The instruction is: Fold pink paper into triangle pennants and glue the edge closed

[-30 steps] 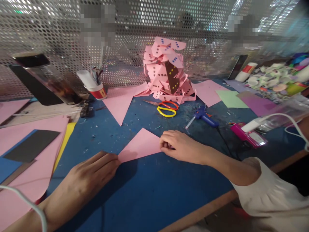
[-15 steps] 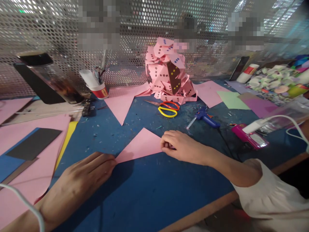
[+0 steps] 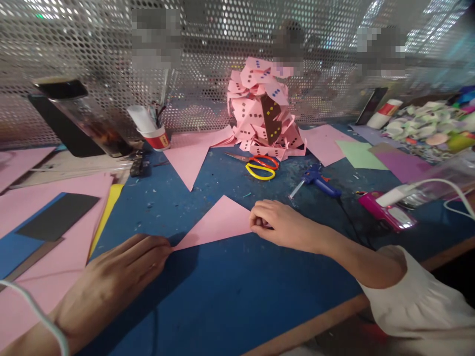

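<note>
A triangular piece of pink paper [image 3: 219, 223] lies on the blue tabletop [image 3: 222, 291], one point toward the far side. My left hand [image 3: 124, 269] pinches its left corner, fingers pressed together. At the right end, my right hand [image 3: 280, 221] has curled fingers closed on the other corner; its fingertips hide that end of the paper. Beyond the sheet lie scissors [image 3: 261, 168] with red and yellow handles. A blue glue gun [image 3: 318, 181] rests past my right hand.
Pink paper pieces with printed dots [image 3: 252, 116] form a heap at the back. Pink sheets [image 3: 74, 252] with blue and dark pieces lie at left, near a bottle [image 3: 92, 118] and a paper cup [image 3: 158, 138]. A magenta device [image 3: 388, 210] with a white cable sits at right.
My left hand has slid slightly left along the near edge with the paper's corner. The right hand stays at the other corner. The whole view has shifted a little.
</note>
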{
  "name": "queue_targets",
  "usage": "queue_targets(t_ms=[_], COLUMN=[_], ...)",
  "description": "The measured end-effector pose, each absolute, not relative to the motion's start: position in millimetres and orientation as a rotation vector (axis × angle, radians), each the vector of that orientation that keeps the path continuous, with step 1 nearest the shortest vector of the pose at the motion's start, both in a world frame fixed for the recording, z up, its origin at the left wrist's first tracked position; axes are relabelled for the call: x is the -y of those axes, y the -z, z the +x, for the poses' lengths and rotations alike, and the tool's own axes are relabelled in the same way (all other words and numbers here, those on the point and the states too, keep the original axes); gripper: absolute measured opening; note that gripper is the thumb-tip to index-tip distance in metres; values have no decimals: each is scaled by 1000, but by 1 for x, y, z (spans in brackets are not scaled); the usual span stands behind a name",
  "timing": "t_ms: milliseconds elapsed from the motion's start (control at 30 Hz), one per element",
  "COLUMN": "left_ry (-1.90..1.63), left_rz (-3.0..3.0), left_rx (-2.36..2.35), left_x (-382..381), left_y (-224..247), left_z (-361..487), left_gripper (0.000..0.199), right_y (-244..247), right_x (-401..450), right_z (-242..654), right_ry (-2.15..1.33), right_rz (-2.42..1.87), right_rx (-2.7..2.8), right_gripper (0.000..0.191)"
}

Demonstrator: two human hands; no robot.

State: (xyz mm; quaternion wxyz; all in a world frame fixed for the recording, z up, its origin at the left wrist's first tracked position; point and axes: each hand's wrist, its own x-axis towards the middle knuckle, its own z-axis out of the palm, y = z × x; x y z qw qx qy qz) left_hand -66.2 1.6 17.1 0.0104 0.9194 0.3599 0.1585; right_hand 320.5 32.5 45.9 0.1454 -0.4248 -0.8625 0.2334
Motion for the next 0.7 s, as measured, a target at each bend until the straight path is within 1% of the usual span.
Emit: queue_targets(t_ms=[333,500,700], left_ry=[-558,-641,-619], left_rz=[2857,2747,2523], left_rx=[-1194,-1256,-1255], left_x=[3,3,-9], left_y=[-28,-33,-32], left_z=[-55,-36,-6], left_gripper=[14,12,14], right_y=[-49,-49,-48], right_x=[-31,-31,-32], right_z=[320,319,320], right_ry=[-688,-695,-688], right_rz=[-1246,-1257,-1254], right_rx=[2494,2496,2488], right_gripper=[8,9,9])
